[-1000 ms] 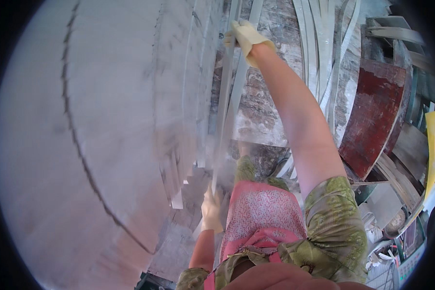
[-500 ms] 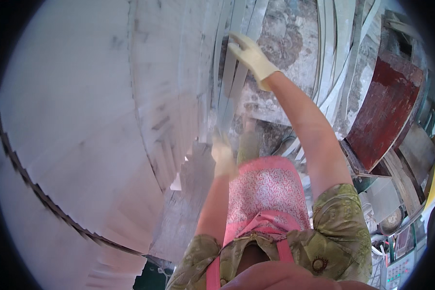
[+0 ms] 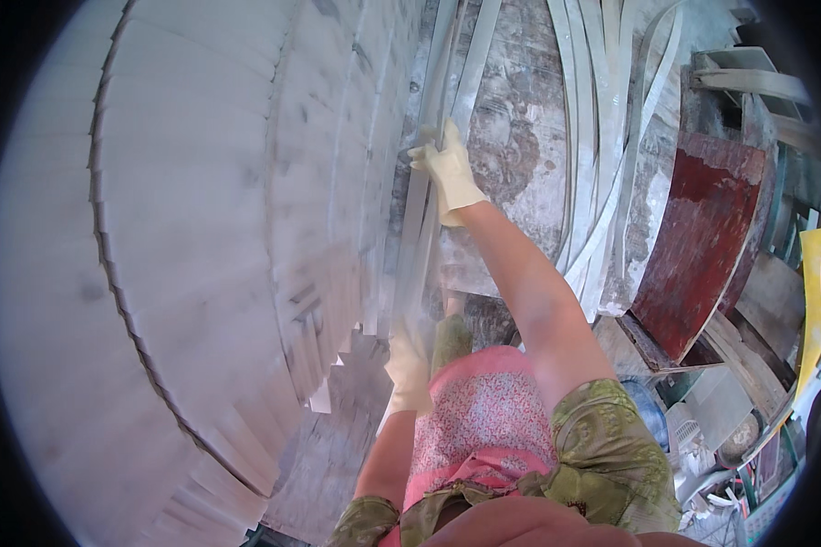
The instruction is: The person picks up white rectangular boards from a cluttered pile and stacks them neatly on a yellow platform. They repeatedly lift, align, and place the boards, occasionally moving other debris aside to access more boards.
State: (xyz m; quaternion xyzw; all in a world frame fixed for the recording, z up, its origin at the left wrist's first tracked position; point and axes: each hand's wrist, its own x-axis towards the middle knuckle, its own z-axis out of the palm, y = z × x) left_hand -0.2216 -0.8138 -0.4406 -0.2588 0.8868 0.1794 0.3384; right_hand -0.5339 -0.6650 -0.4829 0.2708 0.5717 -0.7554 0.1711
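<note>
Both hands wear pale cream gloves. My right hand (image 3: 447, 173), farther out, has its fingers curled over long, thin, pale strips (image 3: 414, 219) that run away from me. My left hand (image 3: 409, 372) is close to my apron at the near end of these strips; its fingers are smeared by motion, and the strips run into its grasp. Just left of the hands rises a large stack of thin whitish sheets (image 3: 201, 201) in rows, with uneven ends sticking out toward me. Another pale strip (image 3: 474, 68) lies beyond my right hand.
A stained, whitish board (image 3: 511, 173) lies to the right of the strips. More long pale strips (image 3: 586, 137) lie loosely bent across it. Farther right stand a worn red panel (image 3: 702, 246) and a yellow piece (image 3: 812, 301). A grey plank (image 3: 324, 456) lies near my left arm.
My right hand has drawn nearer along the strips, and its fingers have closed from a more spread pose. My left hand stays low by the apron. The whole view has shifted.
</note>
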